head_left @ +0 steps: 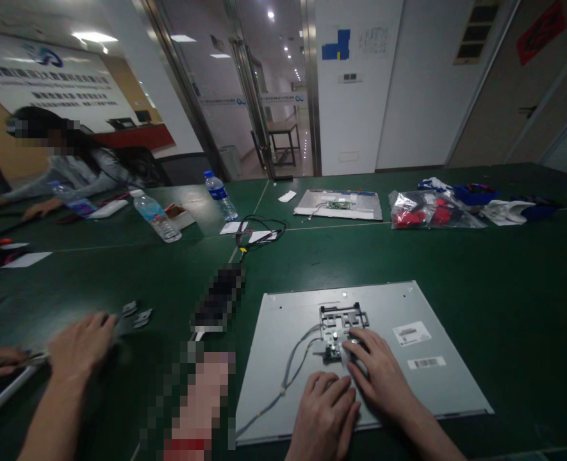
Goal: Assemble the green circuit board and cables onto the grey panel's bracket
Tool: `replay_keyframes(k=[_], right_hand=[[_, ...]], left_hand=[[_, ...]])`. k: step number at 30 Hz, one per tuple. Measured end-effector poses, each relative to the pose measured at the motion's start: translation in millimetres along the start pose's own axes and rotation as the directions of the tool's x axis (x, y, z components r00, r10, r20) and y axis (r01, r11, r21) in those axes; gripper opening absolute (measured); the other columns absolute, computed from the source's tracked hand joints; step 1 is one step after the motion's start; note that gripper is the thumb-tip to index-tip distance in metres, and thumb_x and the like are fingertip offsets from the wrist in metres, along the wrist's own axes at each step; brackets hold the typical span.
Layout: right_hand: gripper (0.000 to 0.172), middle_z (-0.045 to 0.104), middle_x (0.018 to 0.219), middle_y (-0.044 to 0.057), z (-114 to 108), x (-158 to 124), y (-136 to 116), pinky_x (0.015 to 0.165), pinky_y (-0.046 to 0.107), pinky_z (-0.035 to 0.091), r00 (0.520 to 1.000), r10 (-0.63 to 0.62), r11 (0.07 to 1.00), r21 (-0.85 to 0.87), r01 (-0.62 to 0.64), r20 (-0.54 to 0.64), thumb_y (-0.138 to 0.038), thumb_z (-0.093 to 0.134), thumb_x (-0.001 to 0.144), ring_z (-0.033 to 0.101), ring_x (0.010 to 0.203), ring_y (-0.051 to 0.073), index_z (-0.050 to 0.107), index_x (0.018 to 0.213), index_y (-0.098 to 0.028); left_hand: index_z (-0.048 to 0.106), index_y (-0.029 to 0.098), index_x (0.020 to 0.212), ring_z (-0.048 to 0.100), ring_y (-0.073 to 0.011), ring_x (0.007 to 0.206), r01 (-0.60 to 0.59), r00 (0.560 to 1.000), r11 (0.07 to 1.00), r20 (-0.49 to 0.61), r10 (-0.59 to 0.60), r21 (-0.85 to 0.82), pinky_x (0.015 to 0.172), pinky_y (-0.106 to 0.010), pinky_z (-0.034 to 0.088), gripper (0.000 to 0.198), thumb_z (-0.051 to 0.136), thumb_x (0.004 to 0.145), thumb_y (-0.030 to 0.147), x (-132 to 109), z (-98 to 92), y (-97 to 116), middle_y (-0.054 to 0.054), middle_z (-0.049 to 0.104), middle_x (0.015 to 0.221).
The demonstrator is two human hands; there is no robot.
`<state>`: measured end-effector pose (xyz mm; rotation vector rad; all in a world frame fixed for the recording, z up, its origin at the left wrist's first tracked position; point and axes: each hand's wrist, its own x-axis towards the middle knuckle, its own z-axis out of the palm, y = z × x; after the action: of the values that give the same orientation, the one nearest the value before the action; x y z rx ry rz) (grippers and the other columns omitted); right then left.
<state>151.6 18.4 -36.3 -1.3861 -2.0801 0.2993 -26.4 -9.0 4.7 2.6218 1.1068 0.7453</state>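
A flat grey-white metal panel (302,358) lies in front of me, with a dark slotted bracket and small circuit board (334,349) on its middle. Grey cables (295,358) run from the board to the panel's lower left. My right hand (382,371) reaches over the panel, its bent fingertips at the bracket's right edge. Whatever is between those fingers is too small to make out. Just below the board, my left hand (324,406) rests on the panel with its fingers curled together; their undersides are hidden.
To the left, another person's hands (79,346) work at a long pale bar (9,394). Small metal pieces (143,317) and a phone-like dark object (220,298) lie between us. Farther back are bottles (220,195), coiled cable (264,234), another panel (307,203) and plastic bags (432,211).
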Motion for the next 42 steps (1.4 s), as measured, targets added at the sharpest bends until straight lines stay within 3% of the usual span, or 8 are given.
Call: replay_keyframes(k=[8, 13, 22, 42], right_hand=[[0.042, 0.051, 0.133, 0.01, 1, -1, 1, 0.103, 0.049, 0.044, 1.0, 0.009, 1.0, 0.007, -0.009, 0.017, -0.014, 0.054, 0.085, 0.047, 0.124, 0.027, 0.054, 0.125, -0.026], [0.04, 0.052, 0.132, 0.009, 2, 1, 1, 0.103, 0.047, 0.044, 1.0, 0.024, 1.0, 0.006, -0.024, 0.014, -0.016, 0.054, 0.086, 0.048, 0.124, 0.026, 0.056, 0.124, -0.026], [0.038, 0.053, 0.132, 0.009, 3, 5, -1, 0.102, 0.047, 0.045, 1.0, 0.027, 1.0, 0.003, -0.027, 0.011, -0.017, 0.053, 0.087, 0.049, 0.123, 0.026, 0.056, 0.124, -0.026], [0.04, 0.052, 0.134, 0.01, 7, 10, 5, 0.101, 0.048, 0.045, 1.0, 0.009, 0.999, -0.031, -0.008, 0.028, -0.022, 0.054, 0.089, 0.048, 0.123, 0.027, 0.053, 0.129, -0.025]], left_hand=[[0.064, 0.02, 0.1, 0.058, -0.0209, 0.09, -0.009, 1.0, 1.0, 0.001, 0.009, 0.01, 0.085, -0.041, 0.046, 0.016, 0.057, 0.086, 0.017, 0, -2.2, 1, -0.003, 0.069, 0.1], [0.062, 0.02, 0.107, 0.058, -0.0249, 0.095, -0.001, 0.999, 1.0, 0.041, 0.001, -0.003, 0.086, -0.044, 0.045, 0.037, 0.074, 0.074, 0.032, 0, -5.1, -1, -0.004, 0.068, 0.109], [0.061, 0.021, 0.112, 0.058, -0.026, 0.094, -0.001, 0.995, 1.0, 0.095, 0.0, 0.003, 0.083, -0.043, 0.046, 0.051, 0.077, 0.071, 0.046, -1, -1.4, -9, -0.007, 0.066, 0.11], [0.061, 0.02, 0.115, 0.059, -0.0254, 0.093, -0.003, 1.0, 0.999, 0.029, 0.001, 0.051, 0.081, -0.041, 0.049, 0.049, 0.077, 0.073, 0.041, 2, 4.1, -12, -0.006, 0.067, 0.115]])
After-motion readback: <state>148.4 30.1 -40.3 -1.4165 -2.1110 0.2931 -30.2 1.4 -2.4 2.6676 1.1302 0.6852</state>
